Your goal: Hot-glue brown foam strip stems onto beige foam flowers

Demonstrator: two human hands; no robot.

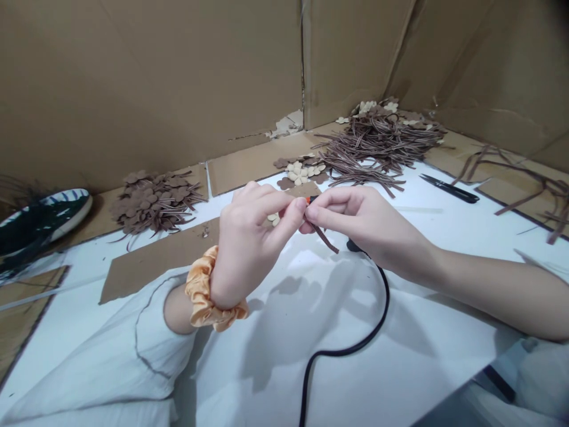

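My left hand (260,237), with an orange satin scrunchie (208,293) at its wrist, is closed in a pinch. My right hand (355,219) pinches right beside it, fingertips touching or nearly so. A narrow brown strip (326,238) hangs from between the fingers, its upper end hidden. Something small and orange (308,200) with a black part shows at the fingertips; its kind is unclear. Under the right hand lies part of a black object (352,245), mostly hidden, and a black cord (347,351) runs from there toward me. A pale flower cutout (273,219) peeks out behind my left fingers.
Brown flower cutouts with strips (149,201) are heaped at the left. Farther right are cream flowers (299,173), a big pile of brown strips (377,142) and black tweezers (450,188). A dark, striped-rim dish (73,204) stands far left. Cardboard walls (200,77) enclose the back.
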